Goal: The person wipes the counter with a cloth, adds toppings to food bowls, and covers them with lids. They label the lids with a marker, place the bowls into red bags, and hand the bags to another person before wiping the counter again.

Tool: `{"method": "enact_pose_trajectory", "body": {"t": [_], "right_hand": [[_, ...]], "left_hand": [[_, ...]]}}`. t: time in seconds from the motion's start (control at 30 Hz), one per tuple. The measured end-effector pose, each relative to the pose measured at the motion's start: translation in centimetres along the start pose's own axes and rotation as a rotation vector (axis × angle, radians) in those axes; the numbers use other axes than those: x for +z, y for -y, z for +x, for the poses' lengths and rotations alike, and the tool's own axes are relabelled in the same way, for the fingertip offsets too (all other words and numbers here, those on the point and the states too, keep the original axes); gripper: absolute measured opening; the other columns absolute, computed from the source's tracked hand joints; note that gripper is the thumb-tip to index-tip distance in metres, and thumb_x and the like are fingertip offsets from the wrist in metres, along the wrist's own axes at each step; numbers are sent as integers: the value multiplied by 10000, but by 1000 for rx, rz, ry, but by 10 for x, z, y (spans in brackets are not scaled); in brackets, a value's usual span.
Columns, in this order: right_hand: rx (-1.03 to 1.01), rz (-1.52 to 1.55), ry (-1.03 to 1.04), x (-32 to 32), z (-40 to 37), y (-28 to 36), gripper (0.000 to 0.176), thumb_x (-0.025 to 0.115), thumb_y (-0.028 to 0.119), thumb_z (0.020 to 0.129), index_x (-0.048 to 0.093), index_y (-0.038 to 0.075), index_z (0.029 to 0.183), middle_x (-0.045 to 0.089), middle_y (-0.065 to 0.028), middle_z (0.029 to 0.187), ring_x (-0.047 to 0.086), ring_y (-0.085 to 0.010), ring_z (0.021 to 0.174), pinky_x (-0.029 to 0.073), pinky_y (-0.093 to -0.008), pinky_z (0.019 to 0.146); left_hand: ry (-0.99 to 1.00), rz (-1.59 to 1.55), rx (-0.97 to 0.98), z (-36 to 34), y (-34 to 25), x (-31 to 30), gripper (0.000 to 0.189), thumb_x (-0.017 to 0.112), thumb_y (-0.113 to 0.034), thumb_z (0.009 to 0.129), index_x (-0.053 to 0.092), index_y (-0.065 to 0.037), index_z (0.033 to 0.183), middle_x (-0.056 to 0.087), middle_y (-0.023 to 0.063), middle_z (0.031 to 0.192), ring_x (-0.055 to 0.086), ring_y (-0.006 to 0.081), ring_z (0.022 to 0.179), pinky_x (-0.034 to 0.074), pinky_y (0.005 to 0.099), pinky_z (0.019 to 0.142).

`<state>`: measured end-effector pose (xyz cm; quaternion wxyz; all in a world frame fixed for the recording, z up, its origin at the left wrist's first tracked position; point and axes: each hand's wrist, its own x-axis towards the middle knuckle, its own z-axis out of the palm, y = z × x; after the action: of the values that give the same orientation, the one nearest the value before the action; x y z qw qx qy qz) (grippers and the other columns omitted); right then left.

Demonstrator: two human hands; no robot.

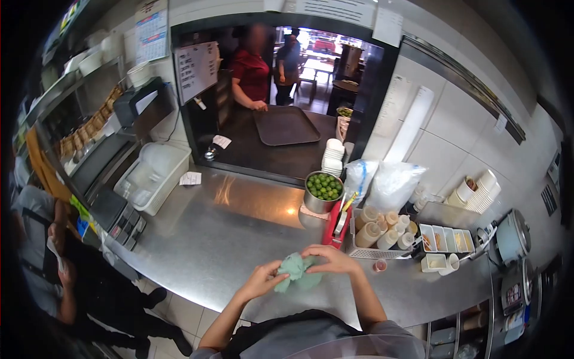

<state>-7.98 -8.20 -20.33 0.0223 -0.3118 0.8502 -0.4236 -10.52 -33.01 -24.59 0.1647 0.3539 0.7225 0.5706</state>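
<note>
Between my two hands, over the near edge of the steel counter (197,251), is a crumpled pale green cloth (294,269). My left hand (266,280) pinches its left side with fingers and thumb. On the other side, my right hand (332,261) grips the cloth with curled fingers, and part of it hangs below them. A red tape dispenser (336,230) stands just beyond my right hand. Off to the right of that hand sits a small cup with red contents (379,265).
A pot of green limes (323,192), a basket of squeeze bottles (382,252) and a divided topping tray (445,239) line the counter. At left stands a white bin (152,173). One person (251,75) touches a dark tray (287,125) beyond the hatch; another (48,251) stands left.
</note>
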Motion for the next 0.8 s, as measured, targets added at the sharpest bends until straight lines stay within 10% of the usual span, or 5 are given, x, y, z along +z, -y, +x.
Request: {"method": "enact_pose_trajectory", "body": {"t": [0.13,0.27,0.47,0.57,0.8], "right_hand": [[221,235,-95,-6,3,6,328,566,-15,729,560,0,1057,598,-82,982,554,-140,951,426,-262,831],[177,-473,-579,15,16,-27,528,575,164,818,399,64,1305,374,-253,1313,352,-360,1239,304,-380,1004],[857,-476,-340,120,25,-124,667,549,334,839,259,89,1388,222,-310,1379,221,-423,1292,164,-442,1061],[586,-784,-659,178,58,-160,639,528,267,843,246,126,1399,240,-312,1372,211,-418,1298,145,-473,1059],[-159,-341,-92,325,177,-84,520,504,60,767,455,109,1282,410,-221,1306,367,-380,1225,277,-451,1020]], "left_hand": [[-124,-111,-39,-19,-32,-18,493,612,-150,828,403,-72,1268,567,138,1042,585,194,836,475,318,736],[-297,215,-97,-47,-33,-14,589,620,-181,829,327,-82,1331,448,168,1217,531,257,1011,447,350,851],[-306,429,-127,-107,-21,-14,561,619,-247,825,371,-118,1312,367,194,1294,460,343,1122,403,369,935],[-260,463,-213,-137,-17,-15,522,607,-258,832,398,-122,1292,362,186,1307,444,350,1142,404,376,941],[-289,505,-209,-173,-39,-36,454,570,-265,847,445,-70,1238,534,174,1109,541,337,994,440,388,861]]}}
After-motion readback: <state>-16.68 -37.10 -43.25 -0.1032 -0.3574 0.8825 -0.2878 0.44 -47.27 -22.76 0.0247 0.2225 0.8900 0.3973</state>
